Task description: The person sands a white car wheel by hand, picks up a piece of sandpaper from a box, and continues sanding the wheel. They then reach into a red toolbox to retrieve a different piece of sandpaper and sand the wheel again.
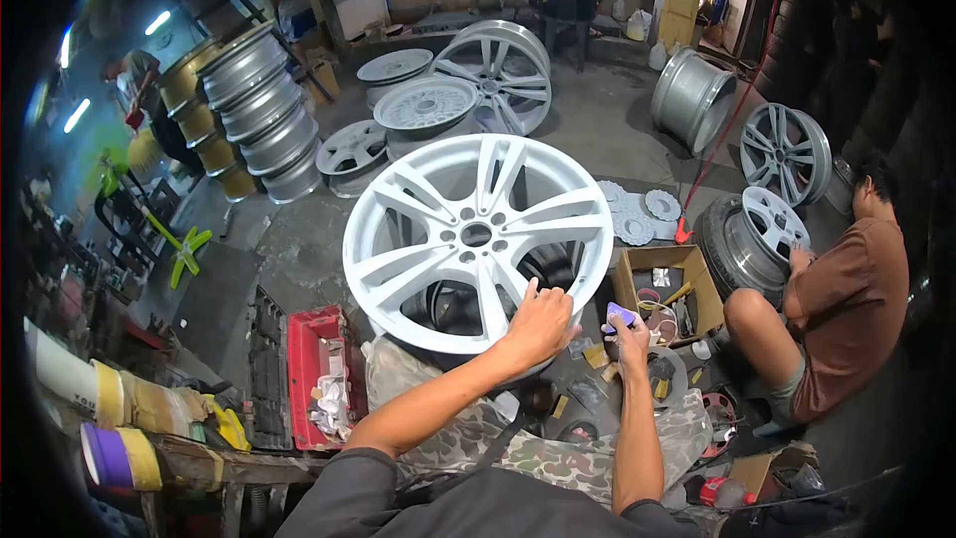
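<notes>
A large alloy wheel in pale grey-white primer lies face up in front of me, with split spokes and several bolt holes round its hub. My left hand rests on its near right rim, over the end of a spoke, fingers apart and partly bent. Just off the rim to the right, my right hand grips a small purple piece between thumb and fingers. What kind of thing that piece is, I cannot tell. Camouflage cloth covers my lap below the wheel.
A red toolbox sits left; a cardboard box of tools sits right. A co-worker crouches at right by a tyre. Stacked rims and more wheels stand behind. A red hose hangs at right.
</notes>
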The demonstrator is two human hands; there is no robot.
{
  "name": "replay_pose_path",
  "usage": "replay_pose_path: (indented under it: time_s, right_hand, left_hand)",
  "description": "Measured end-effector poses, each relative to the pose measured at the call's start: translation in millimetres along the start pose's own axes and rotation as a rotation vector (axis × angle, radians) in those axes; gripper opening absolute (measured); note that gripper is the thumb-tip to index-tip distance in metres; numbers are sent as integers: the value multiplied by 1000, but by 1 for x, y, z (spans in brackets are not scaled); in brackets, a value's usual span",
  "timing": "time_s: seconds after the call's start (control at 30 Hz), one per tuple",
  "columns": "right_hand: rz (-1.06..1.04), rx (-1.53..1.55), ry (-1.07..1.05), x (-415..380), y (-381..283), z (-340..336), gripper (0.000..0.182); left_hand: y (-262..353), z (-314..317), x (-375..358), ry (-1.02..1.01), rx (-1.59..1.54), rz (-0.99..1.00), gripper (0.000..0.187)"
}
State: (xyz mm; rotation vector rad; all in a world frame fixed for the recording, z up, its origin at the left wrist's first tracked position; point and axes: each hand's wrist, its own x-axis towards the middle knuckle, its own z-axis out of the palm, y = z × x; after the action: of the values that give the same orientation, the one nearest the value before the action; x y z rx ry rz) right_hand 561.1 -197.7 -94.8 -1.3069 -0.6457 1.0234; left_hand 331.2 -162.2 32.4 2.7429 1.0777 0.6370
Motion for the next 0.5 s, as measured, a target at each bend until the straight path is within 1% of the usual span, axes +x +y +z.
replay_pose_path:
  time_s: [0.03,0.07,0.1,0.17,0.23,0.27,0.37,0.4,0.5]
  right_hand:
    - [3,-10,2,-5,2,-3,23]
    - [30,-8,26,-9,3,-5,23]
    - [53,-5,50,-13,1,-6,24]
    - [62,-9,78,-25,2,-7,26]
    - [89,24,114,-26,12,-10,26]
    - [44,6,122,-25,20,-11,31]
    - [34,-4,141,-40,10,-7,36]
    - [50,7,149,-40,9,-7,41]
    - [50,-15,129,-30,6,-5,41]
  left_hand:
    - [4,8,0,26,76,-17,28]
    - [3,22,2,158,142,-13,15]
    - [3,24,3,162,135,-15,15]
    - [2,27,1,267,161,9,11]
    - [4,24,-1,256,181,4,7]
    - [4,23,-1,246,184,-5,6]
    - [9,26,-7,261,179,-8,5]
    - [8,26,-10,273,185,3,6]
    - [14,21,-22,174,180,-4,7]
